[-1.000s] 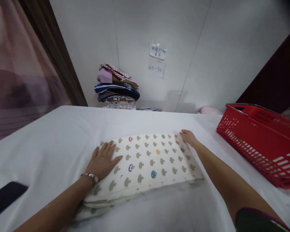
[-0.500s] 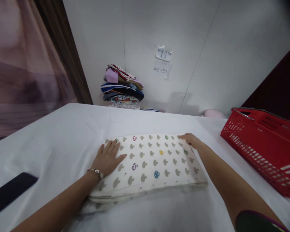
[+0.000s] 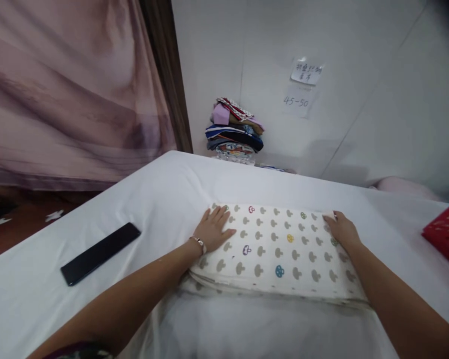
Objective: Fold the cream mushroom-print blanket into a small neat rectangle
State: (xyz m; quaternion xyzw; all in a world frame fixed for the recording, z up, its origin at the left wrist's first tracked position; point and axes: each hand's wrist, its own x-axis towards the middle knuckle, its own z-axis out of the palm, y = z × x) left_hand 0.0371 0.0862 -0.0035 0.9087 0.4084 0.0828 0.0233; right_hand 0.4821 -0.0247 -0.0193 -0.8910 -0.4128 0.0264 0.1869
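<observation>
A white cloth (image 3: pixel 284 249) printed with grey and coloured mushrooms lies folded in a flat, layered rectangle on the white-covered table. My left hand (image 3: pixel 214 229) rests flat on its left side, fingers spread, with a bracelet at the wrist. At the far right corner of the cloth is my right hand (image 3: pixel 342 230), lying on top with its fingers apart. The folded layers show along the near edge.
A black phone (image 3: pixel 101 253) lies on the table (image 3: pixel 160 194) to the left. Behind the far edge stands a pile of folded fabrics (image 3: pixel 235 132). A red basket (image 3: pixel 447 234) is at the right edge. Two paper notes hang on the wall.
The view has turned left, so everything sits further right and the whole phone shows. My right hand has gone from touching the cloth's far edge with its fingertips to lying more fully on the corner.
</observation>
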